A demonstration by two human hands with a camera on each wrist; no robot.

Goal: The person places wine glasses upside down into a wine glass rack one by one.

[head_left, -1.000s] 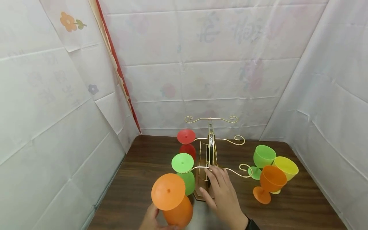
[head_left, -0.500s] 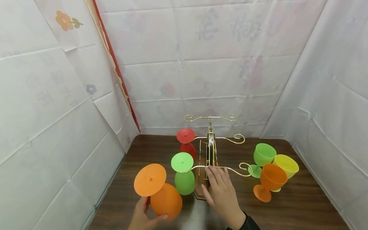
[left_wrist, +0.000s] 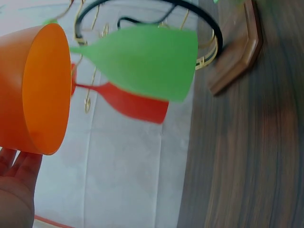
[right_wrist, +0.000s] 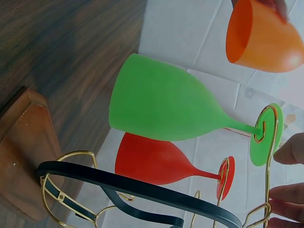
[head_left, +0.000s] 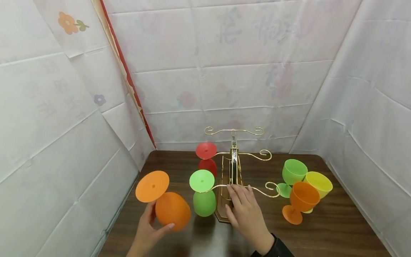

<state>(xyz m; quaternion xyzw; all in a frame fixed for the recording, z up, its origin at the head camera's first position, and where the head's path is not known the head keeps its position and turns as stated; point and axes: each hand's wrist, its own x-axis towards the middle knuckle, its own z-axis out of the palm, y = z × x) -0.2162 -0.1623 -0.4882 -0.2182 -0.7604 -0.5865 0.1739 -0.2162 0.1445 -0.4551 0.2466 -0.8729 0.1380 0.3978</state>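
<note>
My left hand (head_left: 147,228) holds an orange plastic goblet (head_left: 173,211) upside down by its bowl, left of the gold wire glass rack (head_left: 234,162). The left wrist view shows its open mouth, with fingertips (left_wrist: 26,166) at the bowl. My right hand (head_left: 248,218) rests on the rack's front wire arm, fingers fairly straight and touching the metal. A green goblet (head_left: 204,204) hangs upside down by its foot from the front left hook. Behind it, a red goblet (head_left: 208,167) hangs likewise. In the right wrist view, a dark curved band (right_wrist: 137,190) runs along the rack.
At the right, a green goblet (head_left: 294,172), a yellow goblet (head_left: 318,182) and an orange goblet (head_left: 304,197) stand upright close together. The rack's wooden base (right_wrist: 28,156) sits on the dark wood table (head_left: 340,228). White sheeting (head_left: 250,85) encloses the back and sides.
My left hand has carried the orange goblet leftward and away from the front of the hanging green goblet. The right hand stays on the rack.
</note>
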